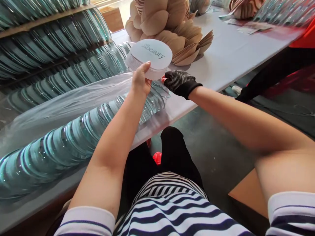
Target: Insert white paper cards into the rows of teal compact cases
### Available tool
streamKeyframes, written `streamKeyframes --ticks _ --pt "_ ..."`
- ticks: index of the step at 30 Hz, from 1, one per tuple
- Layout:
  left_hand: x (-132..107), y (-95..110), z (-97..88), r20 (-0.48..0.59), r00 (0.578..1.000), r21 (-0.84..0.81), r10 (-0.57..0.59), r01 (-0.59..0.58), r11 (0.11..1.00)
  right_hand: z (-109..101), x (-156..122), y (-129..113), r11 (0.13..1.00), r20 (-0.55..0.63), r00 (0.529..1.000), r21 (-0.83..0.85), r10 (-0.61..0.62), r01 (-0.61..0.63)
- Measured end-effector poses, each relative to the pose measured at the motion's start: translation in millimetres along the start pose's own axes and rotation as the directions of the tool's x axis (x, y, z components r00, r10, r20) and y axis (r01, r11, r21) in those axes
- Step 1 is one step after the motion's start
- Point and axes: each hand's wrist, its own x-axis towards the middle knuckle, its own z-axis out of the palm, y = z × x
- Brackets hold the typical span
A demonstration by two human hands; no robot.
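Note:
My left hand (pixel 142 78) grips a thick stack of round white cards (pixel 154 54), thumb on top; the top card has "beauty" printed on it in dark letters. Close to the stack's right edge is my right hand (pixel 178 82), in a black fingerless glove with white dots. Its fingers are curled, and what they hold, if anything, is hidden. Below both hands lies the end of a long row of round, glass-like pieces (pixel 83 131), nested on edge. Similar "beauty" lettering shows at that end, beneath my hands.
Brown folded paper pieces (pixel 169 29) are heaped behind the cards on the white table (pixel 228 49). More rows of round glass-like pieces (pixel 56 36) fill the left, with clear plastic film (pixel 71 91) between rows. Another person's dark-clad leg (pixel 263 75) is at right.

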Motion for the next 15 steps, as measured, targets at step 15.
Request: streamKeyframes --ticks 15 --pt "13 -11 -0.6 0.018 0.998 -0.044 0.058 -0.057 0.997 24 38 19 0.87 0.302 0.953 0.463 0.028 -0.172"
